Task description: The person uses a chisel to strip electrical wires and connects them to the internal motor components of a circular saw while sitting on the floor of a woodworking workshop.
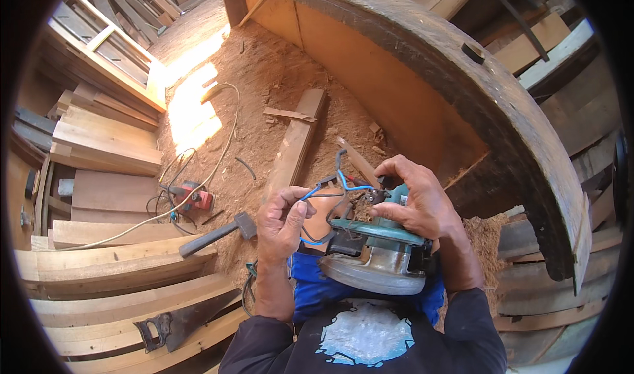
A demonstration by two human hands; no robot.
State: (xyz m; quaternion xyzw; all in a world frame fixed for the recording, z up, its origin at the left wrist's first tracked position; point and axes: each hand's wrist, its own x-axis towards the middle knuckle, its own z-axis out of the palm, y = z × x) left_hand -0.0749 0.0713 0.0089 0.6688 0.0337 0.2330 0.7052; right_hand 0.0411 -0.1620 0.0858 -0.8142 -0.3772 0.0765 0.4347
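Brown sawdust is covering the floor (261, 73), pale sawn planks (109, 139) are crowding the room's left side, and a large dark-edged wooden structure (422, 21) is spanning the upper right. A rounded teal-and-silver metal power tool (383, 258) is sitting at the person's lap — its thin insulated blue wire (357, 188) is looping out loosely among black ones. The left hand (281, 225) is pinching that wire; the right hand (422, 202) is gripping the tool's teal upper housing.
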